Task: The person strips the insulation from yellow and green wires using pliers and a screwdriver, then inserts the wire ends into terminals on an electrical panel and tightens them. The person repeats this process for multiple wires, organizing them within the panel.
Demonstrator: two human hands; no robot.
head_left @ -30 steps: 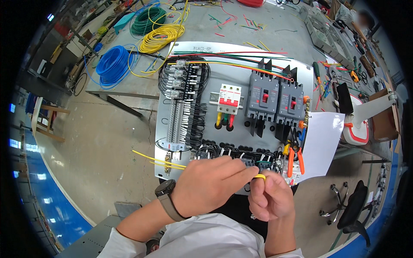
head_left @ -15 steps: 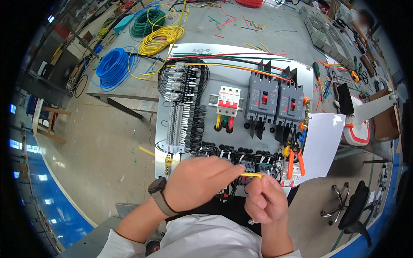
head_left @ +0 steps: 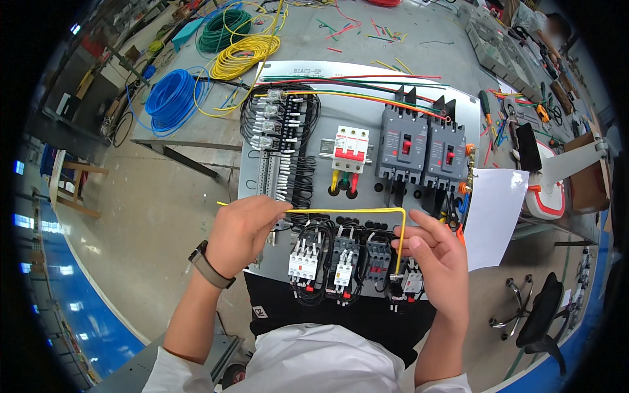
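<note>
Hands touch yellow wire; tray contents unclear.

My left hand is pinched, fingertips against thumb, back of the hand up; my left forearm slants inward. My right hand is loosely opened, index finger raised apart from the thumb, above a near-upright right forearm.

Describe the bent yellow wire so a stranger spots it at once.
Find the big metal panel. Over its lower part, in the grip of the left hand, runs the wire. One sharp corner sets it apart from the curved wires above it.
</note>
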